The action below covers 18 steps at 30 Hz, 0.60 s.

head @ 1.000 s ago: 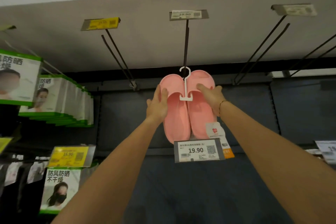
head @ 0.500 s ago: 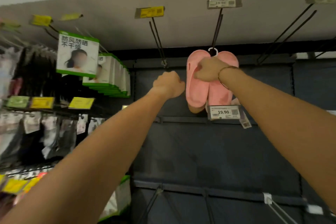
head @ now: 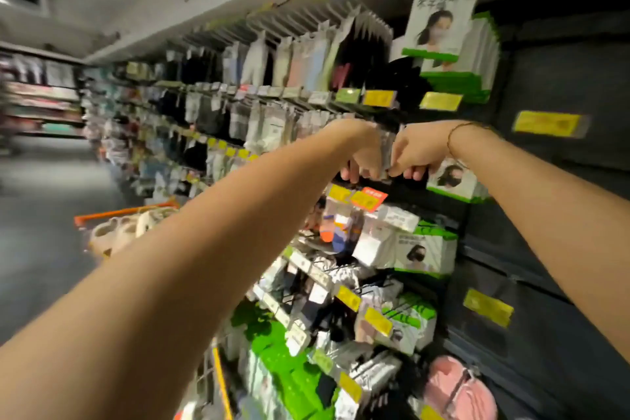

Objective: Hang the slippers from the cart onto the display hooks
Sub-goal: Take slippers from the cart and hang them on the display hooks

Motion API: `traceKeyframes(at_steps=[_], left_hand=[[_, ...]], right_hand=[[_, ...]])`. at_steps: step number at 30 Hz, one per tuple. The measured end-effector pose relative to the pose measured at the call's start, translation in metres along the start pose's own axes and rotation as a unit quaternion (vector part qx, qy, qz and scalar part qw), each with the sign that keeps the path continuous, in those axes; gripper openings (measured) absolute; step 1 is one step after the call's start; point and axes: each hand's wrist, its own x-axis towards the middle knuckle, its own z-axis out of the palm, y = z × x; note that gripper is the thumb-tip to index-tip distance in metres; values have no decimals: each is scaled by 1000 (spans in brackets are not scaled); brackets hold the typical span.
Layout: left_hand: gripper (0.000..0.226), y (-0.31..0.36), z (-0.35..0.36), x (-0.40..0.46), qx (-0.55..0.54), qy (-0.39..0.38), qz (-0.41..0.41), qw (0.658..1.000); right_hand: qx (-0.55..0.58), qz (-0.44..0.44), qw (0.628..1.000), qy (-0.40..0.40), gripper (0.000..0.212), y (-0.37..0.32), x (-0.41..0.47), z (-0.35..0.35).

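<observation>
Reaching out at chest height, both bare forearms stretch forward, the left hand [head: 361, 155] and right hand [head: 417, 155] side by side with fingers curled down; blur hides whether they clutch anything, so I cannot tell. Low at the right, a pink slipper pair [head: 458, 390] hangs against the dark back panel [head: 562, 78], near the frame's lower edge. Left of the arms an orange-rimmed cart [head: 119, 215] carries pale slippers [head: 116, 232], with open aisle floor [head: 41, 215] beside it. Beyond the hands, pegs crowd with packets: green-edged face mask boxes [head: 439, 20] printed with Chinese characters too smeared to read, and yellow price tags [head: 545, 123], figures illegible.
</observation>
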Motion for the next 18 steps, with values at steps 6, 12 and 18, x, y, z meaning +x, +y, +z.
traceKeyframes(at_steps=[6,12,18], left_hand=[[30,-135,94,-55,18,-1,-98,995],[30,-246,235,-129,-16,-74,-198,977],[19,-289,367,-188,-27,-128,-260,957]], right_hand=[[26,-126,990,-57,15,-126,19,95],[6,-219,958,-184,13,-222,38,247],[-37,-293,926,-234,20,-275,19,383]])
